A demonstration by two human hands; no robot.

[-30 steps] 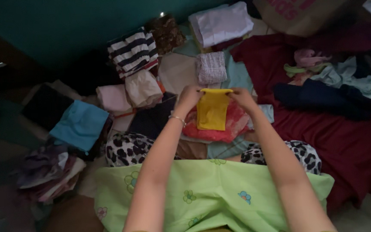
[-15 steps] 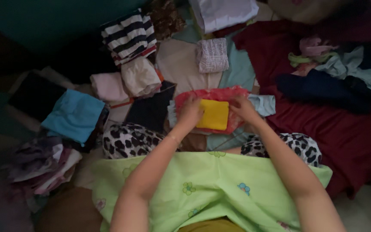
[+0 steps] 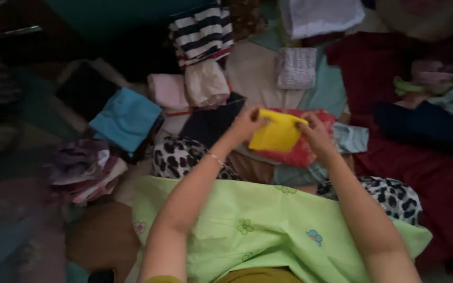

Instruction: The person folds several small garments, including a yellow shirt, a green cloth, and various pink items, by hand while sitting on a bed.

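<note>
While both arms reached forward over a light green flowered sheet point(image 3: 268, 230), the left hand point(image 3: 245, 124) and the right hand point(image 3: 315, 133) held a small folded yellow cloth point(image 3: 278, 133) between them. The left hand's fingers were pinched together on the cloth's upper left corner, and the right hand's fingers were closed on its right edge, so the cloth hung lifted and slightly tilted just above a red patterned garment point(image 3: 305, 149). A thin bracelet point(image 3: 216, 159) sat on the left wrist.

Beside the red garment, to the right, lay a pale blue folded piece point(image 3: 352, 139), touching it. Under the forearms, knees in black-and-white spotted fabric point(image 3: 176, 157) showed at either side, just past the far edge of the green sheet.

Farther out, folded clothes lay in stacks: a bright blue piece point(image 3: 127, 118) at the left, a pink one point(image 3: 168, 90) and a cream one point(image 3: 205, 84) side by side, and a navy-and-white striped top point(image 3: 201, 32) behind them. A small checked grey-white bundle point(image 3: 295, 68) rested on a beige cloth point(image 3: 255, 73), near a white folded item point(image 3: 323, 15) at the top. A dark red blanket point(image 3: 394, 157) covered the right side, with a loose heap of unfolded clothes point(image 3: 436, 89) on it, well apart from the hands. A crumpled purple-and-white pile point(image 3: 85, 167) lay at the left, near the blue piece.
</note>
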